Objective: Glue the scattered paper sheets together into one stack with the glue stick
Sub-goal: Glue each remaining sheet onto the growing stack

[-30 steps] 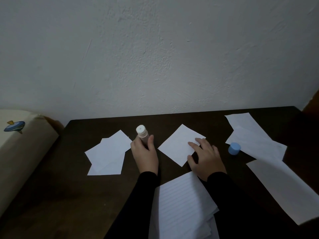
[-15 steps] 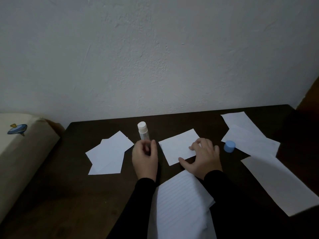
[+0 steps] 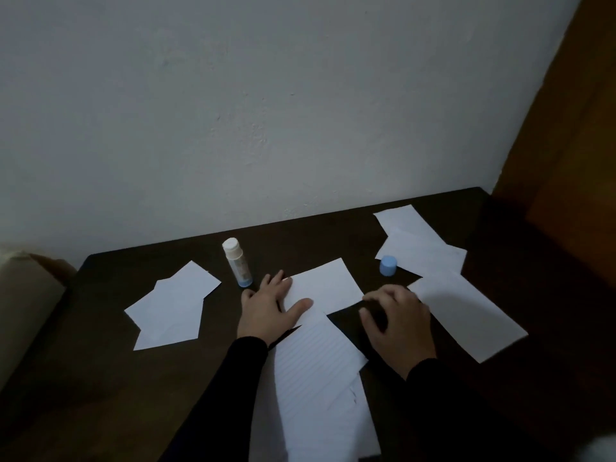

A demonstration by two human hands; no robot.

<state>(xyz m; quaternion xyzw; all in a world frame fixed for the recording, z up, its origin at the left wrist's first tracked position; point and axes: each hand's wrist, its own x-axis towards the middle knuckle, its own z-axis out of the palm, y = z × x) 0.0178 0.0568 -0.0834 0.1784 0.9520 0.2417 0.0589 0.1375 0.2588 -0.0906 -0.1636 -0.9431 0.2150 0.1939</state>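
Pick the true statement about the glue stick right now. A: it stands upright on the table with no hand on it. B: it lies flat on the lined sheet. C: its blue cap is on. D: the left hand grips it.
A: the glue stick stands upright on the table, apart from the left hand, which rests on the small sheet; the blue cap sits apart.

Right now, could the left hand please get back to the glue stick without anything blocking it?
Probably yes. The glue stick stands upright just beyond the left hand, which lies flat on the middle sheet, with only bare table between them.
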